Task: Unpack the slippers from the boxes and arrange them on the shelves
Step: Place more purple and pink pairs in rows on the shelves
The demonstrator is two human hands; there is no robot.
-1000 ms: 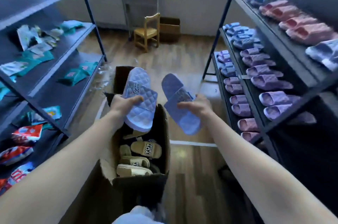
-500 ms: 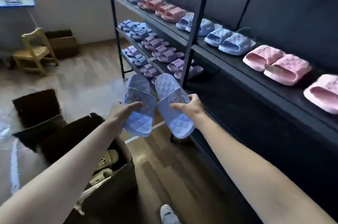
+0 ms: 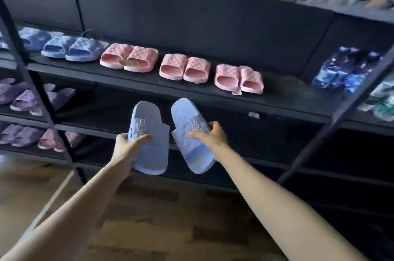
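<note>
At far left we see purple slippers on the lower tiers and a blue pair on the upper shelf, with a black upright crossing in front of them. Our left hand curls round the strap of the left slipper, thumb on top. Just beside it, our right hand grips the right slipper likewise. Both pale blue slippers hang in the air before the dark tier under that shelf. Above them stand three pink pairs. Further right lie dark blue packets, partly behind a slanting frame bar.
</note>
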